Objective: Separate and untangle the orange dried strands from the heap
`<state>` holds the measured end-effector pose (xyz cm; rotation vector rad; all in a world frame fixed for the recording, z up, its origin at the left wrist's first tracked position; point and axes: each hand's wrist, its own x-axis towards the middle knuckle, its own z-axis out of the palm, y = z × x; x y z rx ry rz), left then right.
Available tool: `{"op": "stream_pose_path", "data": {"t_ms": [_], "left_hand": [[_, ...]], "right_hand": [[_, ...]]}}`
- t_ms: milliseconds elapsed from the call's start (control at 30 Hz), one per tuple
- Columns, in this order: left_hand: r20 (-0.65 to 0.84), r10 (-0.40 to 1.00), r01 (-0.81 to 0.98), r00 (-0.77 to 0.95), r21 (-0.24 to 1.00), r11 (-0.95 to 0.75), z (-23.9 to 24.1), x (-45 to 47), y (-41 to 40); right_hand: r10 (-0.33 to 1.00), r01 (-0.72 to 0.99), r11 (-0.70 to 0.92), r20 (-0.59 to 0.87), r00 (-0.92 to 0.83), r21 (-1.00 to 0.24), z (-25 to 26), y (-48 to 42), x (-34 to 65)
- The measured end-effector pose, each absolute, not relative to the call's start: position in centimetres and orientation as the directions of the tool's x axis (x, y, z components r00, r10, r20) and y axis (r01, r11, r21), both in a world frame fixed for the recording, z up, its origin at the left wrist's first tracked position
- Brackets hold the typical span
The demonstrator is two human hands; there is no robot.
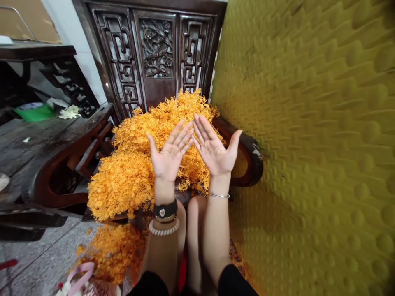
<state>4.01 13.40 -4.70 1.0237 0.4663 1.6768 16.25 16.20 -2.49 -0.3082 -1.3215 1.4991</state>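
My left hand (169, 150) and my right hand (215, 148) are raised side by side, palms up and fingers spread, holding nothing. Their fingertips nearly touch. Behind and below them lies a big heap of small orange flowers (138, 164) piled on the seat of a dark carved wooden chair (154, 49). My left wrist wears a black watch and a bead bracelet, my right wrist a thin silver bangle. My bare knees show under my forearms.
A large yellow bumpy mat (314, 156) fills the right side, close to my right hand. More orange flowers (111, 250) lie on the tiled floor. A dark wooden bench (40, 139) stands left, with white flowers (69, 112) and a green item on it. A pink-handled bag (83, 283) sits at the bottom.
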Motion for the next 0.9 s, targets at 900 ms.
{"op": "stream_pose_path", "data": {"t_ms": [900], "left_hand": [[0.137, 0.99, -0.533, 0.028, 0.84, -0.102, -7.7, 3.1, 15.5]], "right_hand": [[0.888, 0.647, 0.234, 0.43, 0.161, -0.726, -11.0, 22.1, 13.3]]}}
